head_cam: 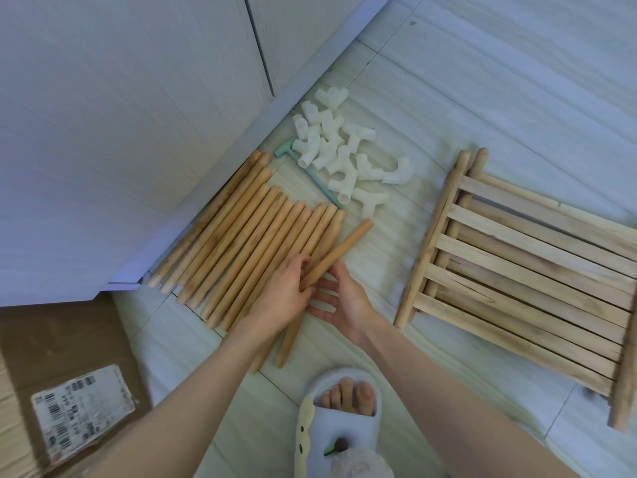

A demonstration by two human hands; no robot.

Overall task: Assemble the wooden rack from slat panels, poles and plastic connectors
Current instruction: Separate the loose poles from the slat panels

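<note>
Left hand point(281, 294) grasping round light-brown wooden pole point(339, 256), lifted beyond the fingertips above row of matching poles point(248, 243). Right hand point(341, 298) relaxed, palm up, fingers just under pole's lower end.

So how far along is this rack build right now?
Barely started. Done: parts laid out on the floor, poles in a row, white connectors piled loose, slat panels stacked. In hand: the left hand grips one pole, the right hand open beside it. Left: nothing is joined yet.
</note>
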